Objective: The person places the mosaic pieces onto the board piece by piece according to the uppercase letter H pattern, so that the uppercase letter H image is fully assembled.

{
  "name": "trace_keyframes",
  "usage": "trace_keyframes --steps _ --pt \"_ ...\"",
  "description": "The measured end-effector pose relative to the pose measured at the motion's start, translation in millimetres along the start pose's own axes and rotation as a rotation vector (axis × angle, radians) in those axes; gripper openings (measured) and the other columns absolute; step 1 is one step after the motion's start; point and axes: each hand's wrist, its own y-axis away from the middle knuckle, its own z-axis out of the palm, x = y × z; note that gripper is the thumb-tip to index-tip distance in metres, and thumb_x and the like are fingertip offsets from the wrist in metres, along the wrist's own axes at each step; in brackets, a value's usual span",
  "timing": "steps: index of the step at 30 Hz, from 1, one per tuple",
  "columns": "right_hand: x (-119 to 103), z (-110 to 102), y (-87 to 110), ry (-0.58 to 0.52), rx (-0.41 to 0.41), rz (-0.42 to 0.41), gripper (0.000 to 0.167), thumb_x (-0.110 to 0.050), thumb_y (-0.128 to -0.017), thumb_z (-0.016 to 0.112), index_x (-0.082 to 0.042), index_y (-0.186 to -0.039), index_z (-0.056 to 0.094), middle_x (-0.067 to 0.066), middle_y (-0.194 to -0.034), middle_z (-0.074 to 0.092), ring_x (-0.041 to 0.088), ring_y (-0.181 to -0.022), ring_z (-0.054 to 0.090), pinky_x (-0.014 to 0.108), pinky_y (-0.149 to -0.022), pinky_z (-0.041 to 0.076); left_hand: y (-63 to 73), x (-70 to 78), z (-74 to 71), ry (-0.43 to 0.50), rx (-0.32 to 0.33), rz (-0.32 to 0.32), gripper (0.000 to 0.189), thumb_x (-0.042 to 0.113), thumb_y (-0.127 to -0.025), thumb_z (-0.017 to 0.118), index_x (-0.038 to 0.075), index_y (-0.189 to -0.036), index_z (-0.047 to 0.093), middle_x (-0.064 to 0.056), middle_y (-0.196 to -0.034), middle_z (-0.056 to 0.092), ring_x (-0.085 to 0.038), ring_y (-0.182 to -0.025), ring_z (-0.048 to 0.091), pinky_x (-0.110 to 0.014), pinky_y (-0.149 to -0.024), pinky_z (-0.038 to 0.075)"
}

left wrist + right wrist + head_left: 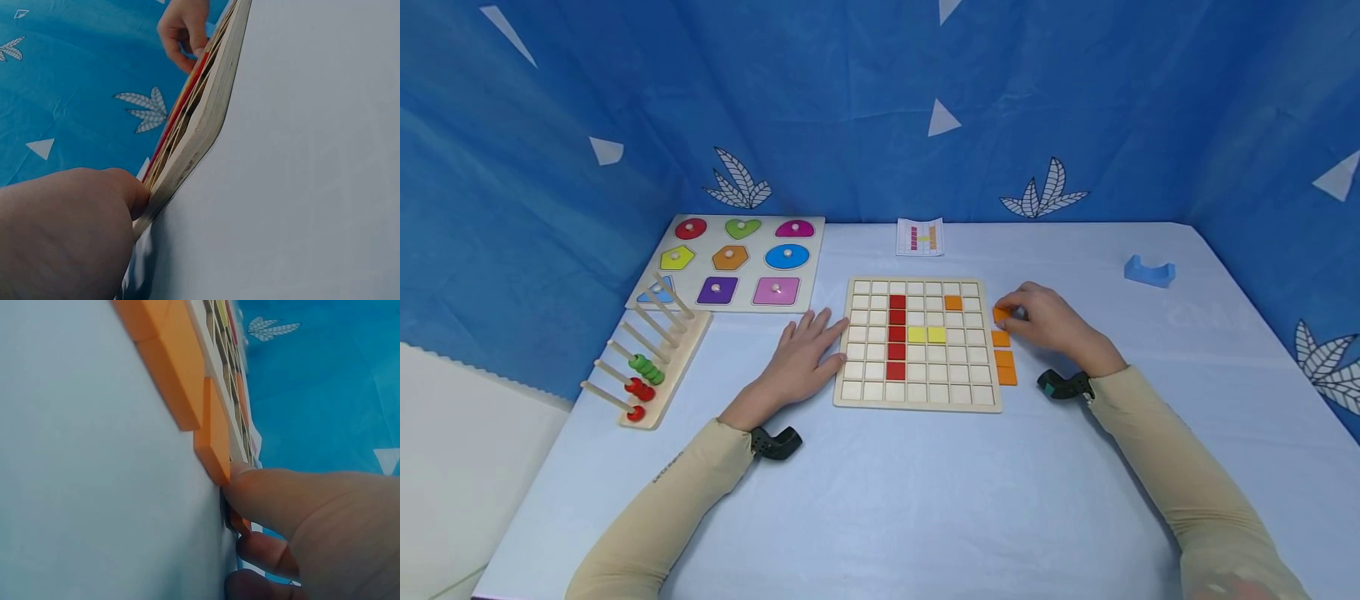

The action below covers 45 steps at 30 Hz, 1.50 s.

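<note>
Blue printed cloth [850, 108] is hung behind the table [865, 500], which is covered in pale cloth. Shape puzzle board [756, 268] is placed back left, knobbed pieces fitted. Grid board [916, 369] is laid flat mid-table. Peg stand [673, 367] is set at left, green and red beads threaded on. Of the hands, left hand [797, 362] is spread wide, nothing gripped, grid board's left edge touched. Right hand [1052, 321] is nearly closed; an orange tile [1002, 314] is pinched just beside the board's right edge. Pattern card [919, 237] is placed behind the board, blue holder [1150, 272] back right. Five red tiles [897, 333] are lined up in column three, two yellow tiles [917, 335] are seated alongside, one orange piece [952, 302] is slotted upper right. Three spare orange tiles [1001, 338] are left along the right edge.
</note>
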Motion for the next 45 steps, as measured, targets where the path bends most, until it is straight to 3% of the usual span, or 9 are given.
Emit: trace_keyframes --steps 20,32,45 --pt "-7.1 -3.4 -3.5 -0.023 0.007 -0.037 0.034 -0.019 -0.093 0.075 0.0 -0.121 0.072 0.016 -0.102 0.067 0.024 -0.082 0.054 0.035 -0.073 0.046 0.0 -0.5 1.6 0.007 0.0 -0.006 0.063 0.034 -0.1 0.052 0.011 -0.157 0.04 -0.021 -0.168 0.025 -0.044 -0.159 0.011 -0.067 -0.125 0.006" --pt "-28.0 3.4 -16.9 -0.046 -0.013 -0.116 0.033 -0.022 -0.092 0.076 -0.003 -0.119 0.074 0.011 -0.097 0.066 0.019 -0.076 0.051 0.03 -0.065 0.042 -0.7 -2.1 3.1 0.004 0.004 -0.005 0.063 0.034 -0.1 0.053 0.011 -0.157 0.04 -0.021 -0.168 0.026 -0.045 -0.158 0.011 -0.067 -0.125 0.006" --pt "-51.1 12.8 -29.8 -0.047 -0.035 -0.165 0.037 -0.024 -0.092 0.077 -0.003 -0.122 0.073 0.011 -0.102 0.068 0.02 -0.08 0.053 0.033 -0.072 0.045 -1.3 -2.7 1.6 0.006 -0.011 0.0 0.063 0.034 -0.101 0.052 0.011 -0.158 0.039 -0.021 -0.169 0.024 -0.044 -0.159 0.011 -0.067 -0.125 0.005"
